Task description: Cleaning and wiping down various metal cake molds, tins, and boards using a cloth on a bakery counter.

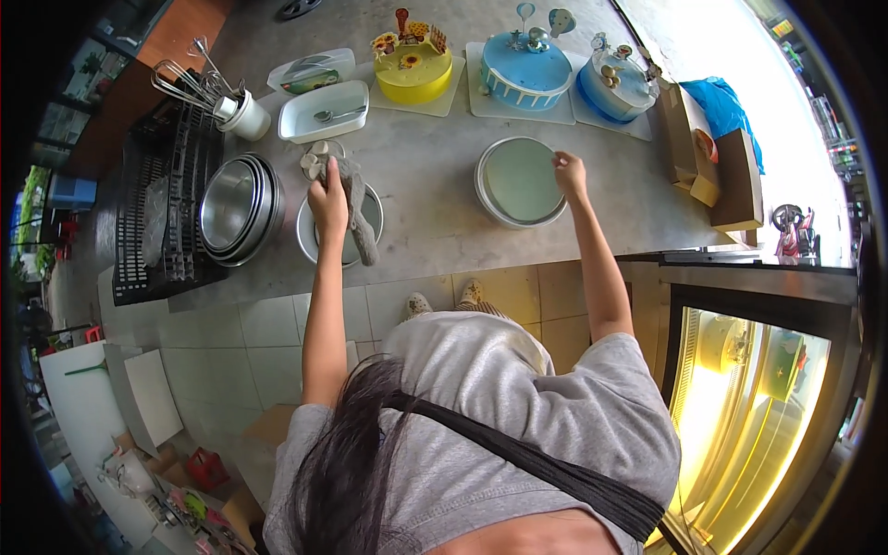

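Note:
My left hand point(329, 205) is closed round a grey cloth point(363, 236), its end hanging down on the right. Pale bunched material shows just beyond the fingers, too small to make out. Below the cloth and partly hidden by my forearm is a round metal pan point(372, 208) on the table. My right hand point(569, 173) pinches at the right rim of a round cake pan point(483, 199). A flat, pale green surface fills the inside of that pan.
At left, nested metal bowls point(227, 208) stand beside a black crate point(139, 231) and a tub of whisks point(248, 118). A white tray point(294, 120) holds a spoon. Behind are a yellow cake point(413, 83), blue cakes point(527, 79) and cardboard boxes point(735, 176). A lit display case point(740, 398) stands at right.

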Available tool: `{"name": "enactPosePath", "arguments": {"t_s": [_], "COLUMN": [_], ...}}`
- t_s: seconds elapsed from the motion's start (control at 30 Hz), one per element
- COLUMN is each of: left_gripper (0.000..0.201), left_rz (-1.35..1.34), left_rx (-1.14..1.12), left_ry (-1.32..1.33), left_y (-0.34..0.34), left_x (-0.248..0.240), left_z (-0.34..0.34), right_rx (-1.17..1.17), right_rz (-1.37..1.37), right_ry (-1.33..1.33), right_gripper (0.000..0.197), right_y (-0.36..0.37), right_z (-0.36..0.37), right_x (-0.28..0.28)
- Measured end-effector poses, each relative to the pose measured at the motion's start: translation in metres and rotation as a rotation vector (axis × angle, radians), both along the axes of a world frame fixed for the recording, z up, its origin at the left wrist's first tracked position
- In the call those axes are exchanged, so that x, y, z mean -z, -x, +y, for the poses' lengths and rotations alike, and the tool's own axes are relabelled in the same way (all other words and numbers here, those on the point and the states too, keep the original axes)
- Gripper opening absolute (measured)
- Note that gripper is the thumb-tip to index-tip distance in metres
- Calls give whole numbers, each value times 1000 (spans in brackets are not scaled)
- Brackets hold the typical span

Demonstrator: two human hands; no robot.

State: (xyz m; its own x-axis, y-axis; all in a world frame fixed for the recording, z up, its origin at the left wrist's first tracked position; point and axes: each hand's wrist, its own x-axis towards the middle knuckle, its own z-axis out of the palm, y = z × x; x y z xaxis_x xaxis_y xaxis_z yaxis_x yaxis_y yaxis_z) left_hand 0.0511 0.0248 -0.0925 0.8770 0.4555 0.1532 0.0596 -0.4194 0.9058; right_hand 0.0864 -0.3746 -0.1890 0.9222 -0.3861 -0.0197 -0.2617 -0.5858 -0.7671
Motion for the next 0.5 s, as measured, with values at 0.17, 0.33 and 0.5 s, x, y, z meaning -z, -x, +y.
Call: {"name": "enactPosePath", "arguments": {"t_s": [0.17,0.33,0.5], "left_gripper": [50,48,42], "left_rz": [-9,74,98], "left_rx": [-4,-25,-147], "left_ry": [-6,116,117], "left_y": [26,45,62], "left_x": [16,32,6], "left_z": [5,36,31], "right_rx": [24,-17,-96], "right_rz": [69,-82,-39], "right_ry": [-33,262,513], "right_gripper": [25,22,16], "right_y": [-3,6,10], "right_z": [8,26,28], "right_x": [38,44,42]}}
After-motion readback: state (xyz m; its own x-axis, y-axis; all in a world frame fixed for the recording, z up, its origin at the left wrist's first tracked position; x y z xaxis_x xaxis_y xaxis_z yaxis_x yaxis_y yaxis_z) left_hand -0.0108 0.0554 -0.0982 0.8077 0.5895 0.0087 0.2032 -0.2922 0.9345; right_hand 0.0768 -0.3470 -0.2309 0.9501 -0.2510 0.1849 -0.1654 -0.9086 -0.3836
